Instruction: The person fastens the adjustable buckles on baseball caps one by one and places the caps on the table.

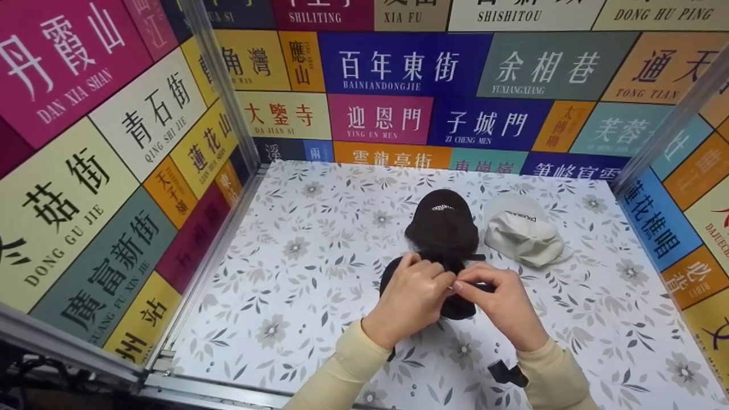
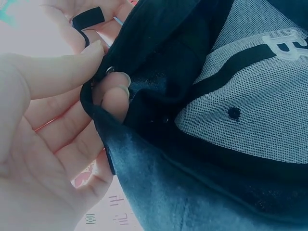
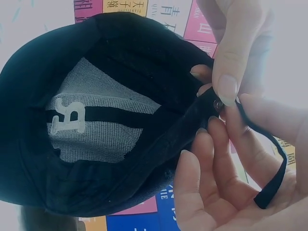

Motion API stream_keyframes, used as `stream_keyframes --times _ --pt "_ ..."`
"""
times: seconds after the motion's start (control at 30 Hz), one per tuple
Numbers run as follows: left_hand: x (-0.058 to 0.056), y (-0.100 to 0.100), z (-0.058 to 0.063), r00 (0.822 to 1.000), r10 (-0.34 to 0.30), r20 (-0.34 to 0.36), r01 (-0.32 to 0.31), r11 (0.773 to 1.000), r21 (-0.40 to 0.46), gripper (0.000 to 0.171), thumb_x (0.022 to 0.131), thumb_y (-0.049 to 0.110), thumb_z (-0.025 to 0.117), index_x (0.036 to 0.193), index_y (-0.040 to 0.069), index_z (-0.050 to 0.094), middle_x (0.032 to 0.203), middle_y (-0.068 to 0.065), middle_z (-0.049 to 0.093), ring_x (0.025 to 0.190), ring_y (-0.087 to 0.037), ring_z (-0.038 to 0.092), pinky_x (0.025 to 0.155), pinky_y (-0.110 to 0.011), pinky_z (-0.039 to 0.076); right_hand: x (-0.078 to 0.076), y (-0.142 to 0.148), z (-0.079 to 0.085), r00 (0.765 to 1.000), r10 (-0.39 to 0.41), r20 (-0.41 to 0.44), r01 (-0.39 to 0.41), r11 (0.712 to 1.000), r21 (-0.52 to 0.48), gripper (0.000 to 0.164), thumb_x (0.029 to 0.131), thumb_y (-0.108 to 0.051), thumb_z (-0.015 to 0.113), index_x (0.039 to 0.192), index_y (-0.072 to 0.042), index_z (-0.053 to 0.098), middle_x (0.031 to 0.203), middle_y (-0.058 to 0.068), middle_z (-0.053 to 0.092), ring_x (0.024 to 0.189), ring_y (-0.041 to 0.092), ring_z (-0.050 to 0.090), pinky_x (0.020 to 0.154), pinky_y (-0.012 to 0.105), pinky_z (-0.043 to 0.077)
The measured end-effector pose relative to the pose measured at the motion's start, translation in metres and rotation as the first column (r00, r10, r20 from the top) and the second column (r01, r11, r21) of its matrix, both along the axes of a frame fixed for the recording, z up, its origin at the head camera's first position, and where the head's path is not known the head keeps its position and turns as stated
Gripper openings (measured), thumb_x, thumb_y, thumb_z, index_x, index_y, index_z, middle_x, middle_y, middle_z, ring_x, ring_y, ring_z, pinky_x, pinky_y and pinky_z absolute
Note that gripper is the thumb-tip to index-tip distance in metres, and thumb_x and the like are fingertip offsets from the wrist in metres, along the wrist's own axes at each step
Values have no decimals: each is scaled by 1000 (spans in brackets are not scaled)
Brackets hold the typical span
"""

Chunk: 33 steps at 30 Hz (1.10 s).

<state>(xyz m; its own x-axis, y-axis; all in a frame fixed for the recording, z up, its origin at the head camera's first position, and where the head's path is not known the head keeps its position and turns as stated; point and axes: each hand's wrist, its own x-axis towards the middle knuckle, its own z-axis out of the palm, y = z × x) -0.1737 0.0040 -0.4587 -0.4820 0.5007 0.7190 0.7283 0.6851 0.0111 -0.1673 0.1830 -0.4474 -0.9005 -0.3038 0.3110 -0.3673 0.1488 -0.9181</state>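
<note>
Both hands work on a black baseball cap [image 1: 458, 307], which is turned so that its inside shows a grey mesh panel [image 2: 240, 96] with a white letter patch [image 3: 70, 115]. My left hand [image 1: 411, 293] pinches the cap's back edge between thumb and fingers, beside a small metal buckle [image 3: 218, 104]. At that same spot my right hand [image 1: 504, 304] pinches the thin black adjusting strap [image 3: 276, 178]. The strap's loose end curves down over the right palm. In the head view the hands cover much of the cap.
Behind the held cap lies a dark cap [image 1: 441, 219] with white lettering. A cream cap [image 1: 524, 236] sits to its right. The white floral tabletop [image 1: 296, 307] is bordered by panels of colourful signs [image 1: 404, 62]. A small black piece [image 1: 508, 373] is at the right cuff.
</note>
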Motion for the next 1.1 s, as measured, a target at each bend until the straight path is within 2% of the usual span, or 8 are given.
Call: stream_keyframes --times 0.17,0.33,0.67,0.93,1.1 --pt "0 0 0 1000 4 -6 -4 1000 0 13 80 23 66 72 16 58 65 5 48 55 -15 42 64 -34 34 0 0 0 1000 -1 -4 1 1000 -5 7 77 -7 70 84 -4 70 88 16 62 86 28 57 77 30 45" --pt "0 -1 0 1000 -2 30 2 1000 -6 11 83 23 63 76 16 60 67 5 50 57 -15 45 66 -33 34 -3 2 -4 1000 -4 -13 3 1000 -17 8 77 -7 70 84 -2 70 87 15 63 84 28 57 75 29 46" --pt "1 -3 -4 999 -1 49 1 1000 -12 9 82 21 65 77 15 61 69 4 50 60 -15 47 68 -32 34 -12 11 -29 1000 4 -6 -4 1000 -23 7 79 -8 69 86 -5 70 90 14 62 86 28 57 70 29 46" --pt "0 -2 -3 1000 7 22 -6 999 -42 13 80 20 65 72 15 57 68 4 50 62 -15 49 71 -34 36 -4 5 -6 1000 6 -30 -5 1000 18 7 78 -7 69 84 -2 69 88 13 63 87 28 58 76 29 45" --pt "-1 -2 -5 1000 19 16 -18 997 -73 12 80 20 65 71 15 58 68 3 51 62 -15 51 74 -35 37 -2 4 0 997 8 -82 -2 997 75 8 78 -7 70 86 -5 70 92 12 63 92 29 57 81 27 43"
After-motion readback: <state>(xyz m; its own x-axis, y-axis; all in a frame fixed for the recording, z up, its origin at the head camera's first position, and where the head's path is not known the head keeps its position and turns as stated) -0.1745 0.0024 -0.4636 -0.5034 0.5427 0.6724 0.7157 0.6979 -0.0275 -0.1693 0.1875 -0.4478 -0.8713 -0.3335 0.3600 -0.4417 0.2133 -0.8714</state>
